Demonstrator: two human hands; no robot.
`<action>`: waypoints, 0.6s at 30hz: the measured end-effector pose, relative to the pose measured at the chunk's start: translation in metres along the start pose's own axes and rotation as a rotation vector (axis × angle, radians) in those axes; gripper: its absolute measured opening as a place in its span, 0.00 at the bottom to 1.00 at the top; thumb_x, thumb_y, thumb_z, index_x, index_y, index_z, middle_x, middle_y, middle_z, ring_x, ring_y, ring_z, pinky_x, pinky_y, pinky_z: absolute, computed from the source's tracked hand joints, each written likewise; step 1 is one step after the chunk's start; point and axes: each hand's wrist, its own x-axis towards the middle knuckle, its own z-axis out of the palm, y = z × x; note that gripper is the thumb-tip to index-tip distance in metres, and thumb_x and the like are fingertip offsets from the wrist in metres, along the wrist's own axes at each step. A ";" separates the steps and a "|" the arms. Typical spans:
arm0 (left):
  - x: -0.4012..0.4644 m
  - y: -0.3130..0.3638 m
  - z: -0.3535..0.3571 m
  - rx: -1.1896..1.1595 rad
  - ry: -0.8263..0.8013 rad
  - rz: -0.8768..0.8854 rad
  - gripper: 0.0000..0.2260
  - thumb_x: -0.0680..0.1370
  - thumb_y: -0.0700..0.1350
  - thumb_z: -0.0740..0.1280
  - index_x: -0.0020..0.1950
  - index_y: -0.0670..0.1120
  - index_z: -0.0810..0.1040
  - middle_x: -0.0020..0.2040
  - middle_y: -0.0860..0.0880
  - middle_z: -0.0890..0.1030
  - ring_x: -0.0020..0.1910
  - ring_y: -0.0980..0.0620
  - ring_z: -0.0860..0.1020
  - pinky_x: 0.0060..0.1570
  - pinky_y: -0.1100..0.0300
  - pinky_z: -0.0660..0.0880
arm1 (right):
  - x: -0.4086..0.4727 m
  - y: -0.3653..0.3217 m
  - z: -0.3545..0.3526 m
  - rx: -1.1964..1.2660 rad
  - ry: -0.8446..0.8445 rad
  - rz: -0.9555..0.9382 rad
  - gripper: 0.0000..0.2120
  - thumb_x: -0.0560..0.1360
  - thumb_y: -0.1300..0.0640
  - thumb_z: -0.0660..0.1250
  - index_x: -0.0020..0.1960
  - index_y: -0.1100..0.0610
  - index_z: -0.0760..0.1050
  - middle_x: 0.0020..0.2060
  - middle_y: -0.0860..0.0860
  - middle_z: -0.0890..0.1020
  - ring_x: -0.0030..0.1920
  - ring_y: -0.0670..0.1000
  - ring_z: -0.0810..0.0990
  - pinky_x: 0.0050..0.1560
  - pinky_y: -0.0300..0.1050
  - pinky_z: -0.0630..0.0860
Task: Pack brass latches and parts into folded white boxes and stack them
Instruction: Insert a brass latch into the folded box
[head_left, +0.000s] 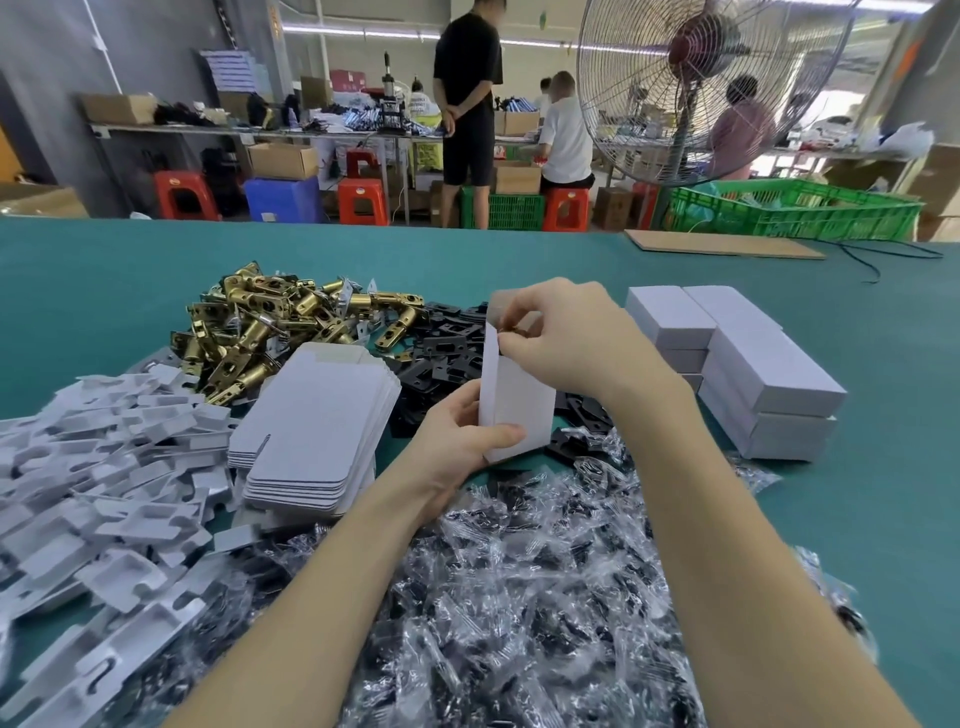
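Note:
My left hand (462, 436) grips the lower end of a white box (514, 400) held upright above the table. At the box's open top my right hand (566, 332) has its fingers curled on the upper flap, and a bit of brass shows at the mouth. Behind lies a heap of brass latches (280, 327), with black plates (447, 348) beside it. Flat unfolded boxes (317, 431) are stacked left of my left hand. Closed white boxes (748, 364) are stacked at the right.
White moulded trays (104, 493) cover the left of the green table (104, 286). Small clear bags of dark parts (519, 597) spread under my forearms. A cardboard sheet (722, 243), a green crate (795, 208) and a standing fan (701, 88) are at the far right. People work at benches behind.

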 end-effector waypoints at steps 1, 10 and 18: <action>0.001 -0.001 0.000 0.019 0.021 0.007 0.23 0.74 0.29 0.72 0.60 0.53 0.80 0.55 0.45 0.85 0.55 0.47 0.84 0.48 0.55 0.83 | 0.000 -0.001 0.001 -0.029 -0.022 -0.018 0.08 0.79 0.51 0.67 0.55 0.49 0.83 0.49 0.50 0.85 0.52 0.54 0.81 0.53 0.51 0.81; 0.001 0.000 0.000 -0.051 0.060 -0.013 0.20 0.74 0.29 0.73 0.62 0.46 0.80 0.51 0.48 0.85 0.45 0.52 0.86 0.41 0.61 0.81 | 0.001 -0.001 0.001 -0.100 -0.090 -0.089 0.10 0.83 0.47 0.61 0.58 0.47 0.80 0.53 0.48 0.84 0.57 0.54 0.79 0.60 0.55 0.77; -0.001 0.003 -0.002 -0.115 0.030 -0.027 0.17 0.74 0.28 0.71 0.58 0.45 0.80 0.54 0.45 0.84 0.45 0.51 0.86 0.41 0.60 0.82 | 0.003 0.005 -0.004 0.129 -0.028 -0.108 0.10 0.82 0.54 0.62 0.52 0.48 0.83 0.43 0.45 0.85 0.38 0.43 0.77 0.40 0.43 0.72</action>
